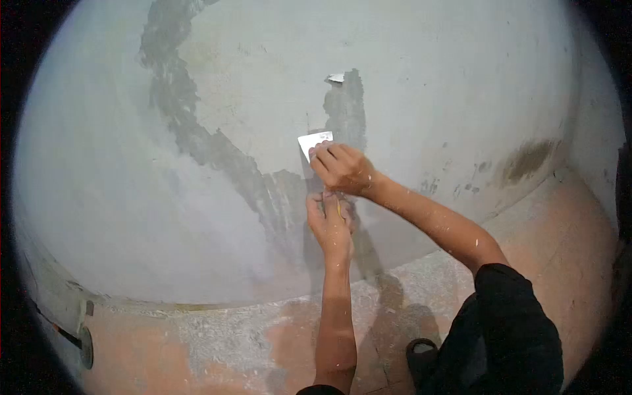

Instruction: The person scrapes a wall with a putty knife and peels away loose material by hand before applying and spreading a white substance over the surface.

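Note:
My right hand (341, 168) is closed on a white flat scraper blade (313, 140), whose wide edge faces up and left near the wall (421, 118). Just below it, my left hand (331, 224) has its fingers curled round something yellowish, mostly hidden, which may be a handle. A dark grey damp-looking patch (347, 112) runs up the wall above my hands. At its top, a small white torn piece or flake (336, 78) sticks out. Pale specks dot both forearms.
A broad dark grey band (191, 125) curves down the wall to the left. A brown stain (528, 161) marks the lower right wall. The floor (230, 342) is orange and pale grey. A dark sandal (421, 349) shows below, and a dark round-ended object (86, 347) stands lower left.

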